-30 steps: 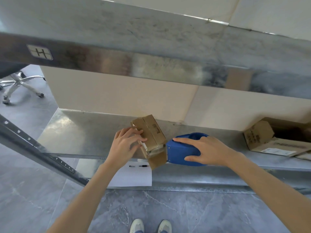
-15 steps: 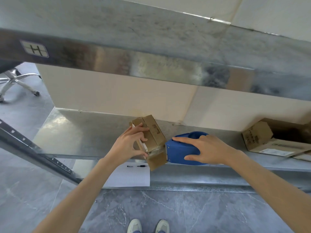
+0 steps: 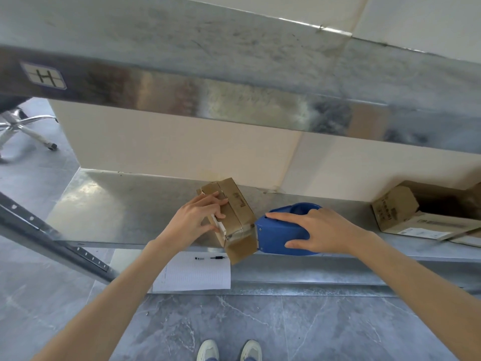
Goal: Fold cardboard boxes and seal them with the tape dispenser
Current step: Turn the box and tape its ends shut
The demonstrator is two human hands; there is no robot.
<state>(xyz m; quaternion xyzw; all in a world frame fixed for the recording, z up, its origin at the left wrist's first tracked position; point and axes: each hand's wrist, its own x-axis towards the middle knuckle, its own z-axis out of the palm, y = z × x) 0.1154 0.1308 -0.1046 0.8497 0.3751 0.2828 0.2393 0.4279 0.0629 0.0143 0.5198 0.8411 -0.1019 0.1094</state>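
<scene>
In your head camera view, you are holding a small brown cardboard box (image 3: 234,212) near the middle of the picture. It is sitting tilted on the shiny grey metal shelf (image 3: 117,212), with one flap hanging down over the shelf's front edge at 6 o'clock. Your left hand (image 3: 194,221) is gripping the box from its 9 o'clock side. The fingers are curling over the top and the thumb is pressing on the near face.

At 3 o'clock from the box, your right hand (image 3: 320,231) is wrapping around the big blue plastic tape dispenser (image 3: 278,235). The fingers are spreading over its top and the thumb is tucking under its near side. The dispenser's front end is touching the box's near corner, and a bit of shiny clear tape (image 3: 240,231) is showing there.

At 6 o'clock from your left hand, a white lined sheet of paper (image 3: 195,274) is lying on a lower ledge, with a thin black pen (image 3: 216,257) on it. Far out at 3 o'clock, a bigger open brown cardboard box (image 3: 395,212) is lying on its side on the same shelf. At 9 o'clock, the silver legs of a wheeled chair (image 3: 23,128) are standing on the grey floor. At 6 o'clock, your two pale shoes (image 3: 208,350) are peeking in.
</scene>
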